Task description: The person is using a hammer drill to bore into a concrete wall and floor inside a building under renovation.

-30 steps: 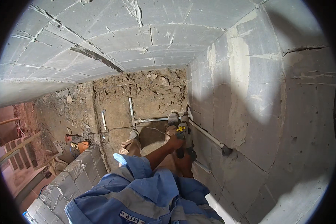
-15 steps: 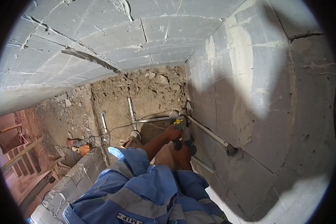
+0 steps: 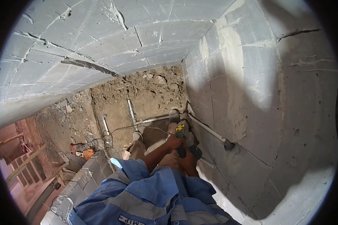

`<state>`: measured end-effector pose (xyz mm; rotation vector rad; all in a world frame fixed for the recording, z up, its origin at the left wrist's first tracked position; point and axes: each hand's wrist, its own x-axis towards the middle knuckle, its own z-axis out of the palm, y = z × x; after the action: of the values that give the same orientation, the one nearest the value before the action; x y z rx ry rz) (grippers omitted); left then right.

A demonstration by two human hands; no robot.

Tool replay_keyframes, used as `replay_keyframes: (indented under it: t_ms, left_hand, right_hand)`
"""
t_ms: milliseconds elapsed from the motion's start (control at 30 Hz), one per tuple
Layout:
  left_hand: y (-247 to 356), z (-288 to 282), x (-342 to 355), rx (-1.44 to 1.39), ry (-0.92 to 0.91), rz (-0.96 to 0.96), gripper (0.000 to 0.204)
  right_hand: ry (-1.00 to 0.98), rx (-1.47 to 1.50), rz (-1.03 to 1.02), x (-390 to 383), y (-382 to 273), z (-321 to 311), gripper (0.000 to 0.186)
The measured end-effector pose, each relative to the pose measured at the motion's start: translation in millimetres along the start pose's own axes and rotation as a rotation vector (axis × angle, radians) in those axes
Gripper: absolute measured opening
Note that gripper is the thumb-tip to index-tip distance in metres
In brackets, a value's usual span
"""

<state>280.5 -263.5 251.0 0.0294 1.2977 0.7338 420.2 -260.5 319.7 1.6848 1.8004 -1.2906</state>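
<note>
Against half a second ago, the whole view has slid a little, so the far corner between the walls now stands further left. The near end of the power tool (image 3: pixel 182 131) has swung slightly right, closer to the right wall (image 3: pixel 248 123); its far tip remains down by the foot of that wall, close to the right shoe (image 3: pixel 174 116).

Two hands are on this one tool. The left hand (image 3: pixel 173 142) has its fingers curled around the grip along the tool's left side; the right hand (image 3: pixel 188 162) is closed on the near end, though its fingertips cannot be made out.

Two shoes show, the left shoe (image 3: pixel 138 136) standing nearer. Five pale pipe lengths can be counted: three on the dirt floor (image 3: pixel 112 103) left of the tool, and two along the right wall, the longer pipe (image 3: pixel 208 129) ending in one dark fitting (image 3: pixel 229 145). One cable (image 3: pixel 154 126) runs left toward one orange object (image 3: pixel 88 153) beside the low block wall (image 3: pixel 80 183).
</note>
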Motion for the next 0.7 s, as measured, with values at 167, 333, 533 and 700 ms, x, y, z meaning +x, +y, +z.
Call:
replay_keyframes:
  t_ms: [167, 333, 533, 700]
  left_hand:
    - [-12, 2, -16, -0.018, -0.052, -0.045, 0.028]
    - [-16, -1, -17, 0.003, -0.096, -0.069, 0.029]
    - [-29, -6, 2, -0.044, -0.093, -0.076, 0.036]
    - [-26, -7, 25, 0.085, -0.006, -0.126, 0.041]
  right_hand:
    - [-0.019, -0.011, 0.117, -22, 6, 13, 0.077]
    - [-0.013, -0.021, 0.129, -30, 2, 13, 0.077]
    - [-0.01, -0.114, 0.149, -11, 17, 26, 0.071]
    - [0.005, -0.026, 0.131, 7, 21, 29, 0.058]
